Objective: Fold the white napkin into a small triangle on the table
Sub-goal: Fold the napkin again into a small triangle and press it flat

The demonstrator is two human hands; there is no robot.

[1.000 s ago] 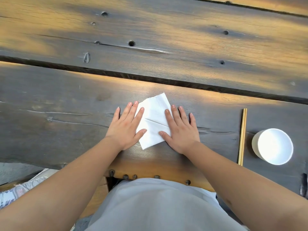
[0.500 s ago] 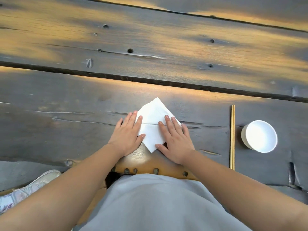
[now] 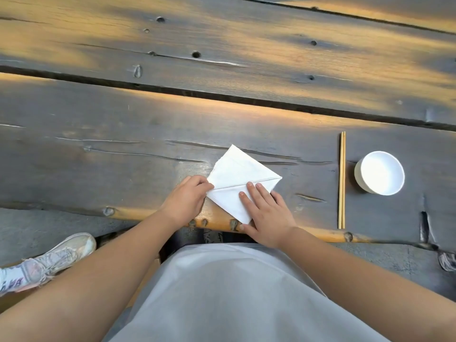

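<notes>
The white napkin (image 3: 237, 176), soft, light and easily shifted, is laid near the surface's (image 3: 98, 174) 6 o'clock edge. Its 9 o'clock corner is pinched by the left hand (image 3: 187, 196); the right hand (image 3: 266, 208) is pressed flat, fingers spread.

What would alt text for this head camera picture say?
Two bare hands work a white napkin on a dark wooden table: the left hand pinches its left corner, the right hand presses its near half flat. Chopsticks and a white bowl lie to the right.
</notes>
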